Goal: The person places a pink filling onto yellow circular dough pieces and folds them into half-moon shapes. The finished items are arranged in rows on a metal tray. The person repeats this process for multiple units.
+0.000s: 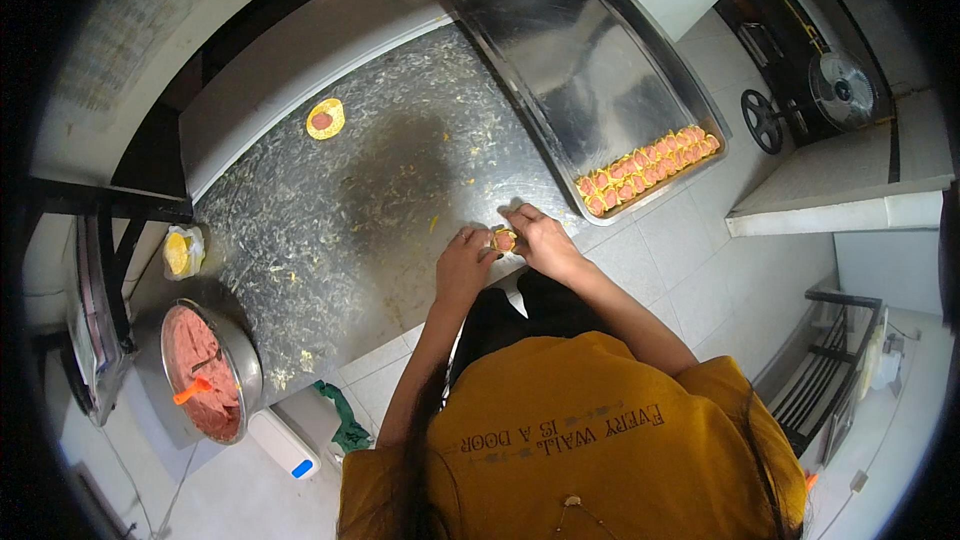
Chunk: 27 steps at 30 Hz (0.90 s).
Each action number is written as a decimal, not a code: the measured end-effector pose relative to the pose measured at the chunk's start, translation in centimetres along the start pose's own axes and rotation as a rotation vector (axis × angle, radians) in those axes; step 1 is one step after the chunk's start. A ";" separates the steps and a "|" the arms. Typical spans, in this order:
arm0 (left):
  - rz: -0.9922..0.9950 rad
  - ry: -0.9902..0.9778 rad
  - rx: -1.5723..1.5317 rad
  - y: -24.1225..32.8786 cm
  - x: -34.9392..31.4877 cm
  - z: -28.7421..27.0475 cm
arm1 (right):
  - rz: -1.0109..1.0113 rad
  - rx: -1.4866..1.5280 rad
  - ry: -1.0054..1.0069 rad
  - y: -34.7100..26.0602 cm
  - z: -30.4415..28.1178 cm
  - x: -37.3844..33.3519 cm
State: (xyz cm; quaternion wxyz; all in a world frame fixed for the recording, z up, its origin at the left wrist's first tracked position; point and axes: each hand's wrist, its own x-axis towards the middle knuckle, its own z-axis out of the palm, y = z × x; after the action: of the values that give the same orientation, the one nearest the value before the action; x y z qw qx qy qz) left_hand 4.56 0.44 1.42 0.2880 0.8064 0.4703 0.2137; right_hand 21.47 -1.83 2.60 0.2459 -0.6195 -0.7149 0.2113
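A small open-topped dumpling (pixel 504 240), pink meat in a yellow wrapper, is between my two hands at the table's near edge. My left hand (pixel 466 262) has its fingers closed on the dumpling's left side. From the right, my right hand (pixel 543 240) grips it too, with the index finger reaching past it. A round yellow wrapper (pixel 325 119) with a dab of pink meat lies flat on the far left of the table. Rows of finished-looking dumplings (pixel 648 172) line the near end of a metal tray (pixel 590 50).
The metal table (pixel 300 230) is dusted with pale flour and scraps. At its left stand a steel bowl of pink ground meat (pixel 205 370) with an orange-handled tool (pixel 192 391) and a bag of yellow wrappers (pixel 183 252). A white box-shaped device (pixel 284 444) and green cloth (pixel 345 418) sit nearby.
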 end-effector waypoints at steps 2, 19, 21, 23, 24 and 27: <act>-0.054 -0.028 -0.146 -0.1 0.2 0.1 | 0.011 -0.014 -0.028 -0.2 0.1 -0.2; -0.124 0.007 -0.360 -0.7 0.4 1.0 | 0.037 0.000 -0.064 -0.4 -0.1 0.1; -0.230 -0.014 -0.385 -0.9 0.2 0.2 | 0.090 -0.061 -0.103 -1.1 -0.8 0.2; -0.255 0.024 -0.340 -1.3 -0.3 -0.4 | 0.020 -0.092 -0.098 -1.3 0.0 0.0; -0.257 0.035 -0.320 -1.5 -0.2 -0.5 | -0.006 -0.113 -0.086 -1.2 0.4 0.0; -0.185 0.136 -0.231 -2.5 -0.6 -1.1 | -0.018 -0.238 -0.216 -0.4 2.0 0.1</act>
State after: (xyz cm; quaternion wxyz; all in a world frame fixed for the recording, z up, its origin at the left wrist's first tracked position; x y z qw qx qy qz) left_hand 2.01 1.22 0.58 0.3648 0.7046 0.5334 0.2932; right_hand 19.93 -1.82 1.30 0.0945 -0.6116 -0.7626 0.1883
